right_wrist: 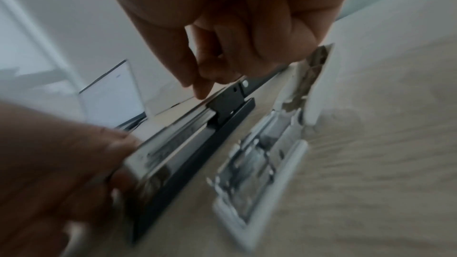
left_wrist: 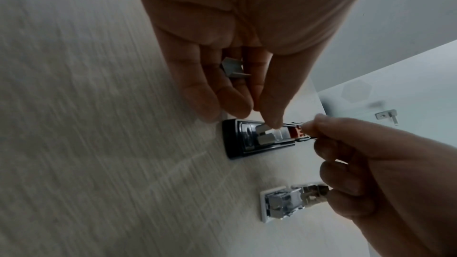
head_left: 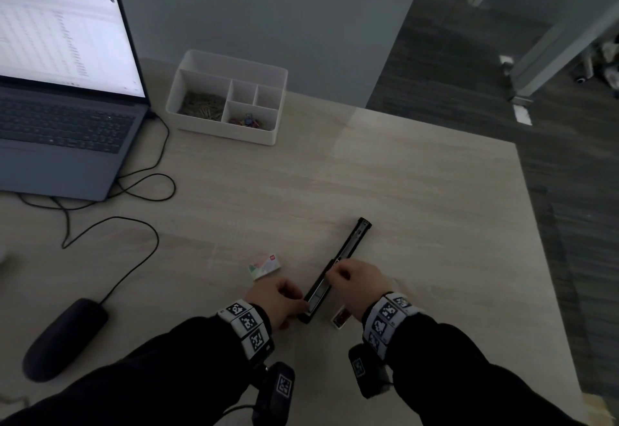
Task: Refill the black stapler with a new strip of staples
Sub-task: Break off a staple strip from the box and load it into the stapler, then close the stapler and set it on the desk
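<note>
The black stapler (head_left: 348,251) lies opened flat on the table, with its metal magazine (left_wrist: 269,136) facing up and loose staples in the channel. My left hand (head_left: 303,305) is at the near end; its thumb presses on those staples and its curled fingers hold a short piece of staple strip (left_wrist: 232,67). My right hand (head_left: 331,275) is over the middle, fingers curled, pinching the magazine rail (right_wrist: 222,101) near the hinge. The open tray of staples (head_left: 341,318) lies just right of the stapler. The top arm (head_left: 361,228) stretches away from me.
The staple box sleeve (head_left: 264,266) lies left of my hands. A white organiser (head_left: 227,97) stands at the back, with a laptop (head_left: 67,90), its cable (head_left: 140,231) and a dark mouse (head_left: 63,338) on the left. The table edge (head_left: 536,258) runs along the right.
</note>
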Available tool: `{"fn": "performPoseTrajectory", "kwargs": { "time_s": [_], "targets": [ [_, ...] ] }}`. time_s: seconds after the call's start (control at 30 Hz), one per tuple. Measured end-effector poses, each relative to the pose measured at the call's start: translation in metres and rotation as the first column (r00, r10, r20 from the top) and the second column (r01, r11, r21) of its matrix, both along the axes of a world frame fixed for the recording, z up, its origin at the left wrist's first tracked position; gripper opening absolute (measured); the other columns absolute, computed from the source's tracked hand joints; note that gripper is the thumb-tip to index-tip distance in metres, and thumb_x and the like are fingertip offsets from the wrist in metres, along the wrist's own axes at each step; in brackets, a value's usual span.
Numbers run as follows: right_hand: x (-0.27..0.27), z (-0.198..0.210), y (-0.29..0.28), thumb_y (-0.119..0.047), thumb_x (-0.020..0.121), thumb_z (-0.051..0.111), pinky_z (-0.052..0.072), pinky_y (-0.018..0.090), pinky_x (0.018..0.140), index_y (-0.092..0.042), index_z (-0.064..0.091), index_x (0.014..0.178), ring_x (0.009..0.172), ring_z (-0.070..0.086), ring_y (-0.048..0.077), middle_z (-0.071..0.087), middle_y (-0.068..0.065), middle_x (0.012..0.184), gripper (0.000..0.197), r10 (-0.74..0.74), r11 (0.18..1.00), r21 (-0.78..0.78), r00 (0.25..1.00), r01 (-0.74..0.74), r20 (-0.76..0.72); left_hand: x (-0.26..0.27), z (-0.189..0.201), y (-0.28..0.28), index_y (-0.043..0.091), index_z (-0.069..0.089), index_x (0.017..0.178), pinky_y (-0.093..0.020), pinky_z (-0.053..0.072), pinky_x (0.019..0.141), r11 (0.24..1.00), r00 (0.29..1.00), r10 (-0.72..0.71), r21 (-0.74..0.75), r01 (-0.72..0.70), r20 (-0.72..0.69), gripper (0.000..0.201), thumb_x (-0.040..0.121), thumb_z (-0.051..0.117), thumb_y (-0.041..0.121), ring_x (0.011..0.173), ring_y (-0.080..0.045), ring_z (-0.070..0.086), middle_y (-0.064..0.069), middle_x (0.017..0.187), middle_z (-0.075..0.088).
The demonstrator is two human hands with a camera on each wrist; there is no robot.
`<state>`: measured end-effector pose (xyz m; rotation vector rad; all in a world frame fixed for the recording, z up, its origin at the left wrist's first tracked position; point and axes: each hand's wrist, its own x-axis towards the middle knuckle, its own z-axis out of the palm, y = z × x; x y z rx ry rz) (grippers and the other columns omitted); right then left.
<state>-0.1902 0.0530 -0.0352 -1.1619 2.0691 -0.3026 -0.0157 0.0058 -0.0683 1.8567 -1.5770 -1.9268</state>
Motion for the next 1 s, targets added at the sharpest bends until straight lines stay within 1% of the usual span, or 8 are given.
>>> {"fn": "performPoseTrajectory", "kwargs": {
  "time_s": [0.07, 0.2, 0.3, 0.37, 0.57, 0.67, 0.8, 1.0],
  "targets": [
    [-0.011, -0.002, -0.004, -0.038, 0.088, 0.055, 0.05, 0.029, 0.064, -0.024, 0.063, 0.082, 0.069, 0.061, 0.015, 0.066, -0.004, 0.078, 0.018, -0.25, 0.968, -0.019, 0.968, 0.25, 0.032, 0.0, 0.001, -0.001, 0.015, 0.066, 0.072, -0.026, 0.05, 0.045, 1.0, 1.0, -0.02, -0.001, 0.02, 0.011, 0.02, 0.066, 0.085, 0.013, 0.049, -0.018, 0.056, -0.002, 0.061, 0.065],
    [-0.026, -0.01, -0.016, -0.033, 0.089, 0.054, 0.057, 0.038, 0.059, -0.016, 0.06, 0.104, 0.065, 0.064, 0.024, 0.068, 0.006, 0.092, 0.023, -0.594, 0.799, 0.022, 0.782, 0.601, 0.19, -0.001, 0.004, -0.003, 0.017, 0.067, 0.075, -0.024, 0.051, 0.045, 0.998, 0.998, -0.066, 0.004, 0.066, 0.014, 0.017, 0.069, 0.083, 0.013, 0.053, -0.016, 0.058, -0.002, 0.067, 0.066],
    [-0.029, -0.012, -0.025, -0.03, 0.091, 0.056, 0.051, 0.033, 0.052, -0.017, 0.049, 0.127, 0.061, 0.059, 0.025, 0.063, 0.008, 0.089, 0.039, -0.696, 0.696, 0.117, 0.625, 0.708, 0.353, -0.002, 0.006, -0.004, 0.02, 0.068, 0.074, -0.031, 0.056, 0.057, 0.995, 0.995, -0.1, 0.003, 0.1, 0.029, 0.016, 0.069, 0.082, 0.014, 0.061, -0.022, 0.061, -0.003, 0.07, 0.068],
    [-0.032, -0.011, -0.03, -0.031, 0.091, 0.059, 0.049, 0.03, 0.051, -0.015, 0.045, 0.134, 0.061, 0.06, 0.025, 0.062, 0.007, 0.085, 0.049, -0.706, 0.683, 0.141, 0.598, 0.716, 0.38, -0.003, 0.007, -0.005, 0.023, 0.068, 0.073, -0.035, 0.059, 0.064, 0.991, 0.99, -0.137, -0.003, 0.137, 0.046, 0.014, 0.07, 0.08, 0.017, 0.065, -0.022, 0.063, -0.002, 0.073, 0.07],
    [-0.036, -0.019, -0.043, -0.031, 0.088, 0.065, 0.037, 0.027, 0.045, -0.006, 0.061, 0.121, 0.051, 0.052, 0.024, 0.06, 0.009, 0.07, 0.041, -0.667, 0.728, 0.119, 0.656, 0.675, 0.353, -0.009, 0.01, -0.005, 0.028, 0.066, 0.068, -0.03, 0.059, 0.063, 0.976, 0.972, -0.207, -0.053, 0.213, 0.111, 0.014, 0.074, 0.075, 0.02, 0.066, -0.016, 0.064, 0.005, 0.075, 0.07],
    [-0.036, -0.02, -0.041, -0.027, 0.088, 0.067, 0.036, 0.028, 0.044, -0.01, 0.065, 0.116, 0.049, 0.048, 0.022, 0.065, 0.013, 0.078, 0.033, -0.649, 0.739, 0.12, 0.653, 0.663, 0.391, -0.008, 0.009, -0.006, 0.03, 0.066, 0.069, -0.019, 0.051, 0.05, 0.965, 0.961, -0.243, -0.07, 0.253, 0.133, 0.011, 0.073, 0.075, 0.025, 0.054, -0.007, 0.059, 0.009, 0.075, 0.07],
    [-0.036, -0.011, -0.041, -0.025, 0.085, 0.07, 0.043, 0.028, 0.048, -0.013, 0.065, 0.107, 0.062, 0.058, 0.022, 0.066, 0.007, 0.081, 0.026, -0.606, 0.769, 0.092, 0.675, 0.633, 0.42, -0.007, 0.008, -0.007, 0.031, 0.066, 0.07, -0.019, 0.051, 0.056, 0.951, 0.946, -0.276, -0.092, 0.294, 0.169, 0.009, 0.072, 0.074, 0.028, 0.054, -0.002, 0.056, 0.009, 0.08, 0.073],
    [-0.03, 0.011, -0.026, -0.021, 0.08, 0.072, 0.059, 0.036, 0.063, -0.026, 0.062, 0.101, 0.075, 0.068, 0.02, 0.069, -0.005, 0.092, 0.024, -0.273, 0.936, -0.148, 0.923, 0.321, 0.272, -0.007, 0.006, -0.007, 0.029, 0.069, 0.076, -0.02, 0.055, 0.066, 0.951, 0.951, -0.268, -0.117, 0.287, 0.156, 0.012, 0.068, 0.079, 0.029, 0.07, -0.006, 0.064, 0.008, 0.081, 0.073]
  ]
}}
